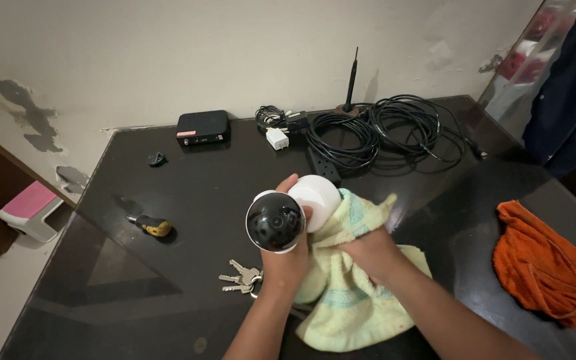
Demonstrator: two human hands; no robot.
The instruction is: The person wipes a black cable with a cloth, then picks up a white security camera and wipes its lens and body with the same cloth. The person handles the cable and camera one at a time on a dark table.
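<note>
Centre of the head view, above a dark glossy table (168,193): left hand (287,257) closed around a white dome security camera (288,213) with a black lens face. Right hand (368,250), just right of it, fingers pinched into a pale yellow towel (348,293) pressed to the camera's white shell. Lower centre: bunch of keys (240,279). Left: stubby yellow-handled screwdriver (149,226). Upper centre: black box (203,127), white plug adapter (277,138), coiled black cables (381,130), antenna (351,80). Right edge: orange cloth (548,267).
</note>
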